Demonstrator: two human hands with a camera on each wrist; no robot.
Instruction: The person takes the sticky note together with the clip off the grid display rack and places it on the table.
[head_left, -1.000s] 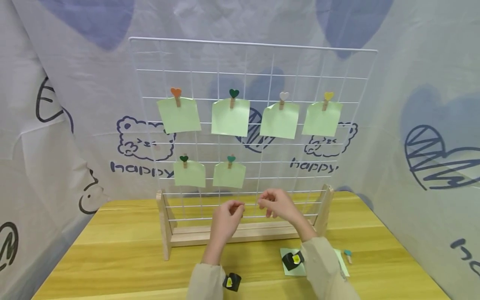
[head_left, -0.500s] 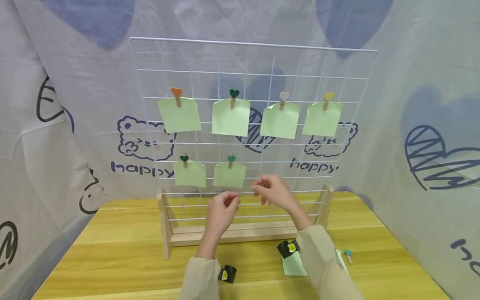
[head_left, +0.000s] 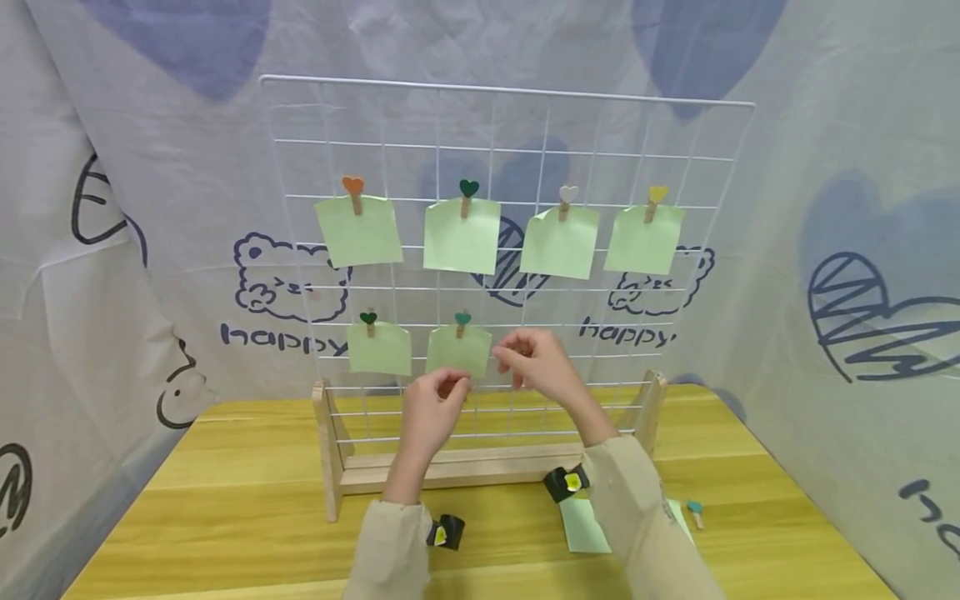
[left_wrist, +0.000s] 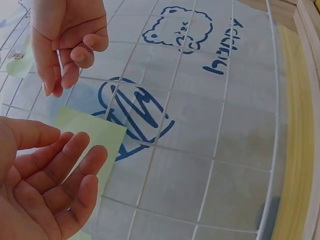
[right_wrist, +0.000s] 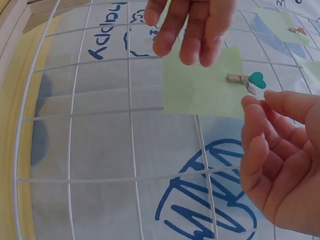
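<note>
Several pale green paper notes hang by heart-topped clothespins on a white wire grid. In the head view my left hand is before the lower edge of the lower-row note that a teal-heart clothespin holds. My right hand is beside that note's right edge. Both hands have loosely curled fingers, with thumb and forefinger close together and nothing visible between them. In the left wrist view the left fingertips overlap the note; whether they touch it I cannot tell.
A wooden base supports the grid on the yellow wood-grain table. More green paper lies partly under the right sleeve, with a loose teal-heart clothespin to its right. A printed curtain hangs behind.
Both hands have risen and shifted left, from low in front of the grid to the lower-row note with the teal-heart clothespin. The hanging notes have stayed in place.
</note>
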